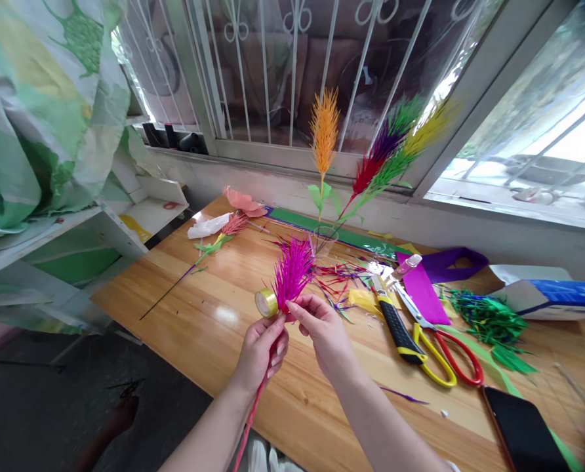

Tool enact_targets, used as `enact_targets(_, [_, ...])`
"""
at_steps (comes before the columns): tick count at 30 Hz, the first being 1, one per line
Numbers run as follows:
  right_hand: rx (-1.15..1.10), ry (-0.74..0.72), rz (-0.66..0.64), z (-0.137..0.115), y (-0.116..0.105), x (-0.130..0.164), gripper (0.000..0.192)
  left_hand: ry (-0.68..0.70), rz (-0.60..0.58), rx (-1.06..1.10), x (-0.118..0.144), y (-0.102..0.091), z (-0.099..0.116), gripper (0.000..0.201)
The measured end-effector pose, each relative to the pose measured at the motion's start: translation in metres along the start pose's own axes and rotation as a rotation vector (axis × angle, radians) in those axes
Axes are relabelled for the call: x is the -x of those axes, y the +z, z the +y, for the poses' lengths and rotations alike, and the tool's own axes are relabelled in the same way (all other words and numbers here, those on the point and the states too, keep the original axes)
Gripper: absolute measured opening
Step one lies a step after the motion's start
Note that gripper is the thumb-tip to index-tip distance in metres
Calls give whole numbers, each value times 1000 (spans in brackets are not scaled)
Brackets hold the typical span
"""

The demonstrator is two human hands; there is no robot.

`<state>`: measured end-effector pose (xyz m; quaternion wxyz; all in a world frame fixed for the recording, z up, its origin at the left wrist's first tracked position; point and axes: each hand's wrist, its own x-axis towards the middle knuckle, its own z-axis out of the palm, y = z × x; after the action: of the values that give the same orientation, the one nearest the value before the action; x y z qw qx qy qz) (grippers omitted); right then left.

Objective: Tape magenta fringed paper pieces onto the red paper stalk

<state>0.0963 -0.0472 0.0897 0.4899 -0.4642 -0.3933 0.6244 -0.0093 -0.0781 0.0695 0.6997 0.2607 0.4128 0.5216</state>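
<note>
Over the front of the table I hold an artificial flower spike with magenta bristles [293, 269]. My left hand [258, 354] is closed around its red-wrapped stem [250, 419], just below the bristles. The stem runs down toward me, past the table edge. With thumb and finger, my right hand [324, 328] pinches the base of the spike, where a bit of red shows; exactly what lies between the fingertips is hidden. A roll of yellow tape [266, 302] sits just left of the bristles, close to my left fingertips.
A clear cup [324, 241] holds finished spikes, one orange [324, 131]. A pink spike [234, 224] lies at left. To the right are a utility knife [395, 324], scissors [462, 357], green shreds [489, 318], a blue-white box [558, 296] and a phone [523, 429].
</note>
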Motion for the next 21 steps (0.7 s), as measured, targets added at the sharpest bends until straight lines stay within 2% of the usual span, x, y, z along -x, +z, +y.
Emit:
enact_targets(7, [106,-115,41,9,1,-3,24,-5,17,-30,-1,1,-2,30])
enact_targets(10, [158,-203,115,14,-2,-2,24,-23,14,-48,-3,-3,-4,31])
enact_targets(11, [215,-270,166,13,-3,-1,24,-28,17,-58,-4,-4,-5,30])
enact_targets(13, [444,-504,222,4,-1,1,20,-38,46,-110,-7,-7,-7,29])
enact_targets(14, [614,-649,184,-4,3,2,17,-43,67,-148,-8,-7,-8,30])
enact_targets(15, [810,-787,93,-14,8,3,15,-46,87,-187,-10,-8,-10,32])
enact_targets(16, [1005,-885,-57,-25,15,2,16,-45,105,-223,-11,-8,-11,34])
enact_targets(17, [1201,-920,-231,-37,23,-1,20,-39,118,-248,-11,-8,-11,37])
enact_targets(19, [1579,-877,-505,-56,42,-9,33,-22,131,-269,-12,-6,-11,38])
enact_targets(21, [1819,-766,-629,-68,60,-22,33,-11,140,-274,-11,-4,-10,36])
